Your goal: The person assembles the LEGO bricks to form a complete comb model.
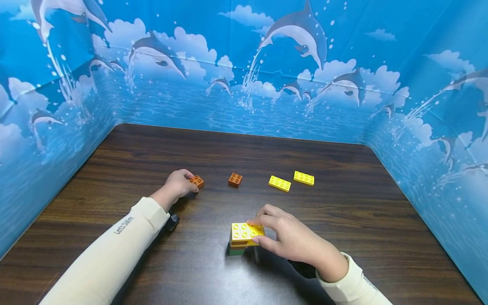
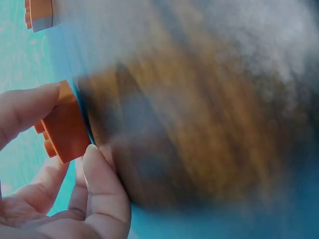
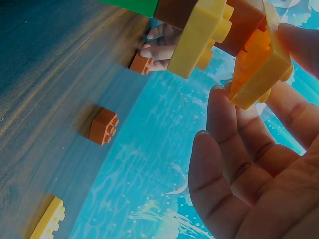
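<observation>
My left hand [image 1: 176, 185] pinches an orange-brown toy brick [image 1: 197, 182] at the table's left middle; the left wrist view shows thumb and fingertips at the brick's sides [image 2: 67, 127]. Nearer to me stands a small stack of bricks. Its base is a green brick [image 1: 237, 252], and brown bricks [image 3: 239, 25] alternate with yellow ones above it. A lower yellow brick [image 3: 197, 40] sticks out to one side. My right hand [image 1: 287, 233] holds the top yellow brick [image 1: 240, 232] between thumb and fingers at its right end.
Another orange-brown brick [image 1: 235, 180] lies right of my left hand. Farther right are two flat yellow bricks, one nearer [image 1: 280, 183] and one farther [image 1: 303, 178]. A blue dolphin-print cloth [image 1: 244, 84] rises around the dark wooden table [image 1: 335, 190].
</observation>
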### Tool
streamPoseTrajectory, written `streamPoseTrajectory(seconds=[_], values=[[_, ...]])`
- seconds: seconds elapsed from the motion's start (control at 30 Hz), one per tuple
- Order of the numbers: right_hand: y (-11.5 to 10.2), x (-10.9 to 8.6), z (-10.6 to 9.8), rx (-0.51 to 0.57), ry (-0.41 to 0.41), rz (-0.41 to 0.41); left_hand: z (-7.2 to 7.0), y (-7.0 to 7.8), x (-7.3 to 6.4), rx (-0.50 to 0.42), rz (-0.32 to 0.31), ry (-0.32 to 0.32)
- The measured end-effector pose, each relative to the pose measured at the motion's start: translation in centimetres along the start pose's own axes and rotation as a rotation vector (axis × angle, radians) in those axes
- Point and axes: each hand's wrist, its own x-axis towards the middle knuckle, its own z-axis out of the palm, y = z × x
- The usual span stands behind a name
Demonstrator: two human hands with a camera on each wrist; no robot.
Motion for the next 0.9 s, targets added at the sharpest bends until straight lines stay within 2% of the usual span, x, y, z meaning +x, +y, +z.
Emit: streamPoseTrajectory(seconds=[0.43,0.7,0.9], values=[[0.0,-0.1,0.0,0.007,-0.012,0.005,-0.2,0.3,-0.5,-0.07,0.037,0.0],[0.0,0.0,0.0,-0.011,-0.002,0.003,0.0,1.0,-1.4,-0.067,0.113,-0.02],[0.0,0.0,0.0,-0.01,-0.008,0.008,0.1,2.1,-2.4,-0.061,0.171,-0.042]])
